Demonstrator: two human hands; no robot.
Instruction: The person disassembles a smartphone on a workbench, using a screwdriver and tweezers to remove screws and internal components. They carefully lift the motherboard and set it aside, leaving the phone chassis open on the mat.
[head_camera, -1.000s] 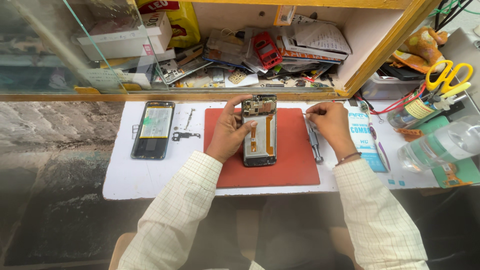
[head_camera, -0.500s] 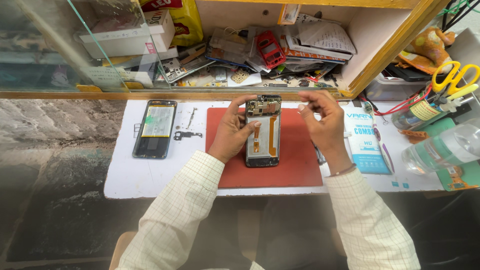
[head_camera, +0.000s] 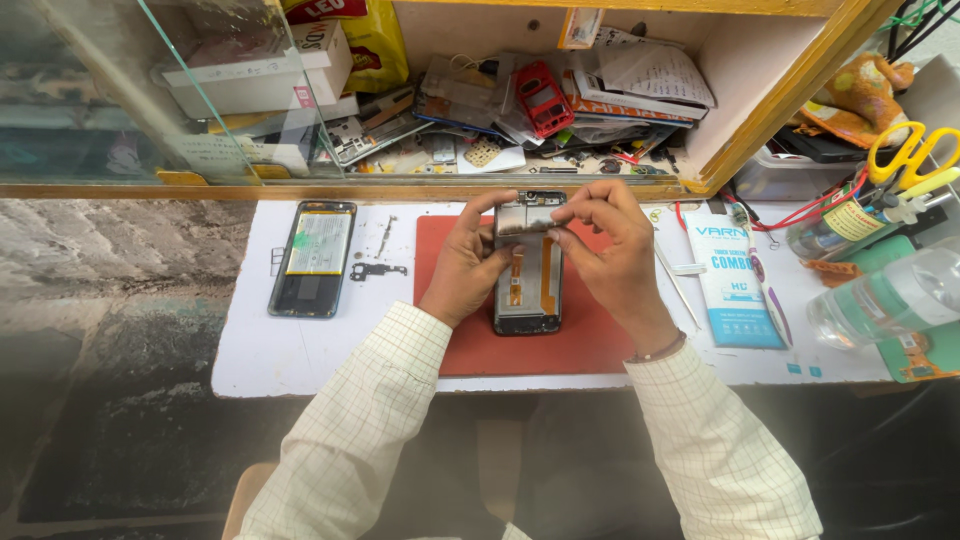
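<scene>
If my grip slips, the orange ribbon cables could tear, I reckon. My left hand (head_camera: 465, 265) curls around the left edge of the opened black phone body (head_camera: 527, 268), which lies on the red rectangular mat (head_camera: 590, 335); my right hand (head_camera: 612, 248) pinches the small dark metal cover plate (head_camera: 524, 217) at its far end.

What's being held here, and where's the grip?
An opened phone on the red mat: left hand and right hand both pinch its top end.
</scene>
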